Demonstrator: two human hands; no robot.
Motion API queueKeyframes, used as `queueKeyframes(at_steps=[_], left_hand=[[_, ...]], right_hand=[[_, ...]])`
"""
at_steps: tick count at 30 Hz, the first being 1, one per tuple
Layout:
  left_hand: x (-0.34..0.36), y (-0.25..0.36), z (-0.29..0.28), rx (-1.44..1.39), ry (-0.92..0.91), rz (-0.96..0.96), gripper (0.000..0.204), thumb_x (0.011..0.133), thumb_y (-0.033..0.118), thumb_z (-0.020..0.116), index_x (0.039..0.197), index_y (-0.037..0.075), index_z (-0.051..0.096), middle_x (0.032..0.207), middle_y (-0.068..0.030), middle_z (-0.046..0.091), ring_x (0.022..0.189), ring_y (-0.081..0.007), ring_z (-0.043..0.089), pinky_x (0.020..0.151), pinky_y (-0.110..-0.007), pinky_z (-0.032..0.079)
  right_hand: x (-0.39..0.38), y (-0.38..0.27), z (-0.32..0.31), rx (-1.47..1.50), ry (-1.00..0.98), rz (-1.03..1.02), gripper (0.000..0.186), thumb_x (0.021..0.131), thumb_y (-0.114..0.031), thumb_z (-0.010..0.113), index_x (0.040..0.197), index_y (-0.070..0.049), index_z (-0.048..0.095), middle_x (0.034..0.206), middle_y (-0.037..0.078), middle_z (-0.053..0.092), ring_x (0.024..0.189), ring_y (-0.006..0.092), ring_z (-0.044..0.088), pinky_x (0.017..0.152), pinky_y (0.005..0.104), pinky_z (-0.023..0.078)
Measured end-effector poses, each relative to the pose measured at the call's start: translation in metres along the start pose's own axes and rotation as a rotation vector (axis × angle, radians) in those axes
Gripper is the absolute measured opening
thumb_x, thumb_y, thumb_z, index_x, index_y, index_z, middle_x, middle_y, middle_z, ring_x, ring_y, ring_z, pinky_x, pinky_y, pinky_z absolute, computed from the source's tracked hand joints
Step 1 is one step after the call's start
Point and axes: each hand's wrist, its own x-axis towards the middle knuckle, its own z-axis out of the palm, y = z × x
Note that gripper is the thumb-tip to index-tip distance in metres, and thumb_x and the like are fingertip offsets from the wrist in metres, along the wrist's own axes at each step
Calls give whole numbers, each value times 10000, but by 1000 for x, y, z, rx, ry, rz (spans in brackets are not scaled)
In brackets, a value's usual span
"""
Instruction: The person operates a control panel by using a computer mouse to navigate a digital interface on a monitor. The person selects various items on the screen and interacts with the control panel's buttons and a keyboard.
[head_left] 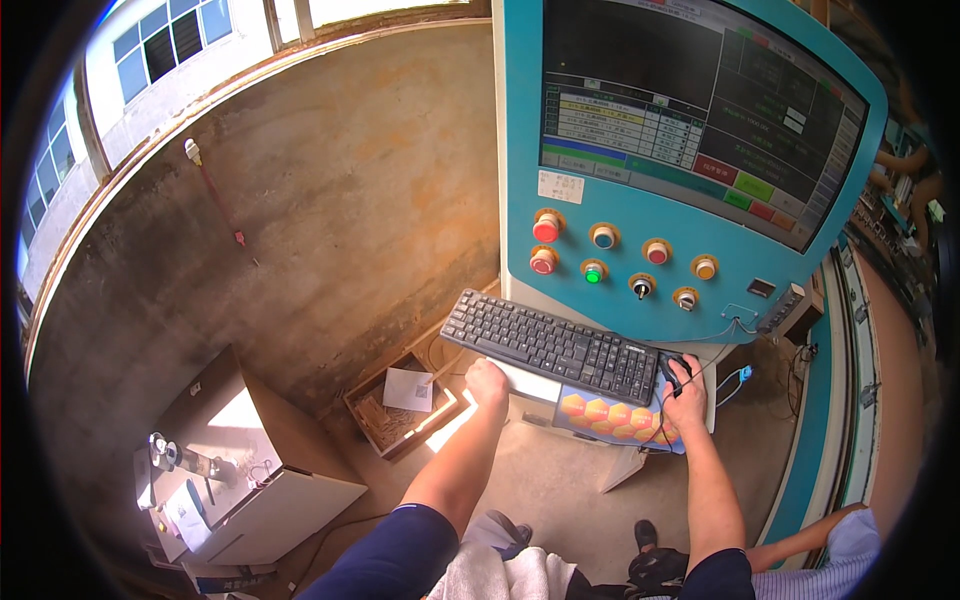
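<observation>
A blue machine console (620,285) stands in front of me with a screen (700,100) and several round coloured buttons (600,238) below it. A black keyboard (550,345) lies on its shelf. My left hand (488,382) rests in a loose fist on the shelf's front edge, just below the keyboard's left half. My right hand (686,398) lies on a black mouse (676,370) at the keyboard's right end, on a mouse pad (610,415) with orange hexagons.
An open cardboard box (400,410) with a paper sheet sits on the floor by the brown wall. A white cabinet (240,470) with small items stands lower left. Another person's arm (820,545) shows at the lower right. Cables (740,375) hang by the console.
</observation>
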Motion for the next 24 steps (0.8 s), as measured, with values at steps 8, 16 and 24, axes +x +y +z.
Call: queueKeyframes(at_steps=[8, 16, 24], left_hand=[[0, 0, 0, -2, -13, -12, 274, 869, 82, 384, 838, -9, 642, 920, -227, 646, 855, -359, 642, 754, -430, 518], [0, 1, -1, -84, -3, -58, 294, 863, 84, 381, 833, -23, 653, 923, -250, 643, 871, -373, 637, 758, -439, 511], [-6, 4, -7, -95, 48, -3, 303, 853, 78, 380, 791, -38, 653, 870, -250, 647, 816, -378, 643, 734, -438, 511]], right_hand=[[0, 1, 1, -16, -15, 19, 383, 732, -78, 602, 1113, -115, 626, 1311, 127, 464, 1169, 326, 486, 965, 370, 426], [0, 0, 0, 2, -8, -4, 387, 738, -76, 602, 1122, -123, 623, 1312, 129, 465, 1167, 332, 488, 960, 374, 431], [0, 1, 1, 4, -17, 1, 391, 743, -79, 604, 1131, -126, 620, 1316, 136, 462, 1170, 339, 485, 964, 379, 430]])
